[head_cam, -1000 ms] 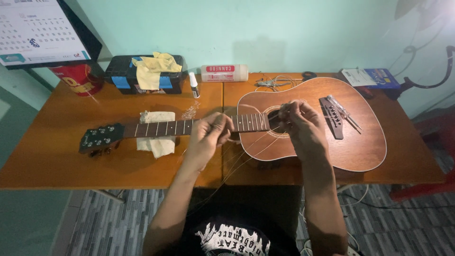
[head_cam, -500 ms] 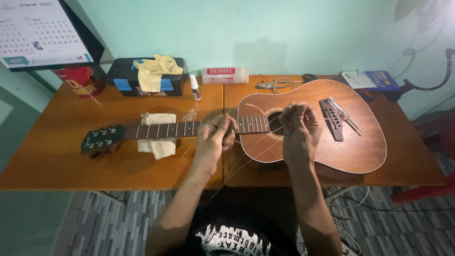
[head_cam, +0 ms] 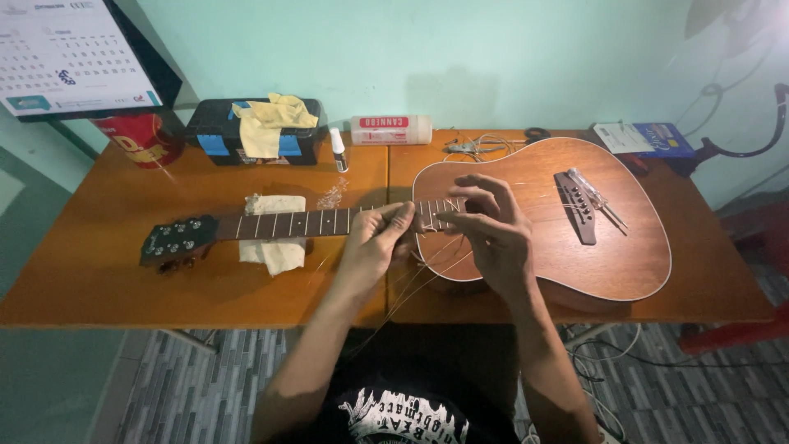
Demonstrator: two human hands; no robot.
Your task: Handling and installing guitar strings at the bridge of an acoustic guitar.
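— What's in front of you, biggest thing first?

— The wooden table [head_cam: 99, 271], and lying flat across it an acoustic guitar [head_cam: 567, 238], body towards my right, headstock [head_cam: 177, 238] towards my left, the neck propped on a folded pale cloth [head_cam: 275, 247]. I judge the guitar light but bulky and easily scratched, so I'd lift it by the neck and the body's edge together, not by one end.

— And your hands?

— Both are over the spot where the neck meets the body. My left hand [head_cam: 380, 238] is curled, thumb and fingers pinching loose guitar strings [head_cam: 411, 284] near the end of the fretboard. My right hand [head_cam: 493, 234] hangs half-spread just above the soundhole, fingertips bent down onto the same strands.

— How do those strings behave?

— Thin, springy wire, I'd say: stiff enough to whip back, slippery, sharp at the ends. They loop off the table edge towards my lap. Best gripped close to the fingertips, pinched firmly, never yanked sideways.

— Anything else nearby?

— A black box [head_cam: 255, 136] with a yellow rag [head_cam: 267, 123] at the back, a small white bottle [head_cam: 337, 148], and a slim tool lying on the bridge [head_cam: 579, 205].
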